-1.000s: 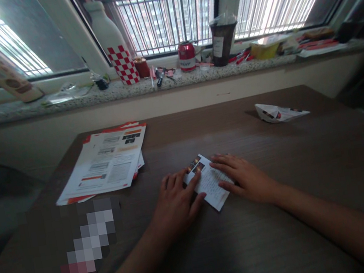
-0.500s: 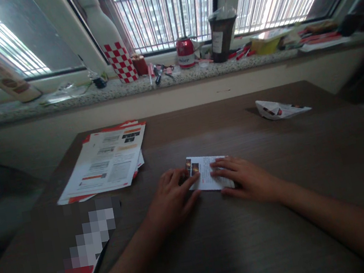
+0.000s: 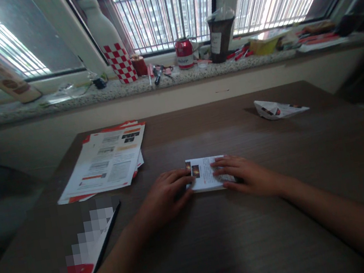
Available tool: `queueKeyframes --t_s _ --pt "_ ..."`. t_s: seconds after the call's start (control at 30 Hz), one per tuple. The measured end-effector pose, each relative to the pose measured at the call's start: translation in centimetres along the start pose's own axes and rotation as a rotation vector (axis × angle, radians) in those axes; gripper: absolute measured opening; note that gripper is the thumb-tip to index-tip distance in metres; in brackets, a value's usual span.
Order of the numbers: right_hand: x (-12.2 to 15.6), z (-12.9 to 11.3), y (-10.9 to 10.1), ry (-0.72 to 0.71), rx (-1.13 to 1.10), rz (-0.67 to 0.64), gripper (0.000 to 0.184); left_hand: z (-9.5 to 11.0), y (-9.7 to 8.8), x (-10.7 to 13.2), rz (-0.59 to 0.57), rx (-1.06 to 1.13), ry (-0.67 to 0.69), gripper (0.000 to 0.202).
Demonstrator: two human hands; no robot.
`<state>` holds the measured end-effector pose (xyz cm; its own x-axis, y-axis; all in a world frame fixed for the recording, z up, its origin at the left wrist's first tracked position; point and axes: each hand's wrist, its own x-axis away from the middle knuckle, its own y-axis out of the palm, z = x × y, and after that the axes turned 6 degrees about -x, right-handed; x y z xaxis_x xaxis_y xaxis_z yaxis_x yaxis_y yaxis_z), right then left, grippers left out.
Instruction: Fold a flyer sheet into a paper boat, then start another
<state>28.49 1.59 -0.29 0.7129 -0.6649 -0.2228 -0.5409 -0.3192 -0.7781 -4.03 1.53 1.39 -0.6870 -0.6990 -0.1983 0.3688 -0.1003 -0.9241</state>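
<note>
A small folded printed paper (image 3: 205, 173) lies flat on the brown wooden table (image 3: 276, 158), square to me. My left hand (image 3: 164, 198) rests at its left edge, fingers stretched out and touching the paper beside a small dark photo print. My right hand (image 3: 244, 176) lies on the paper's right part, fingers flat and pressing it down. Neither hand grips anything.
A stack of red-and-white leaflets (image 3: 107, 160) lies at the left, a folded paper shape (image 3: 278, 108) at the far right. A blurred dark object (image 3: 83, 255) sits near left. The windowsill holds a checked bottle (image 3: 110, 41), a red can (image 3: 184, 54) and a dark cup (image 3: 219, 37).
The paper has turned from a diagonal lie to square with the table edge. Both hands moved with it and now press flat on its two sides.
</note>
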Motion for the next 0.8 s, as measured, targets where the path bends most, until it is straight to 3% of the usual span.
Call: queueKeyframes --t_s 0.23,0.4,0.57,0.8 --pt "0.1 -0.2 -0.4 -0.005 -0.007 -0.007 0.056 0.0 0.6 -0.3 0.071 -0.026 -0.064 0.022" --pt "0.2 0.7 -0.1 -0.015 0.006 0.079 0.033 0.0 0.6 -0.5 0.101 -0.040 -0.114 0.021" --pt "0.0 0.7 0.1 0.009 -0.014 0.156 0.025 0.1 0.5 -0.4 0.118 -0.054 -0.139 0.019" --pt "-0.1 0.9 0.3 0.148 -0.008 0.300 0.040 0.6 0.2 0.1 0.215 -0.075 -0.342 0.009"
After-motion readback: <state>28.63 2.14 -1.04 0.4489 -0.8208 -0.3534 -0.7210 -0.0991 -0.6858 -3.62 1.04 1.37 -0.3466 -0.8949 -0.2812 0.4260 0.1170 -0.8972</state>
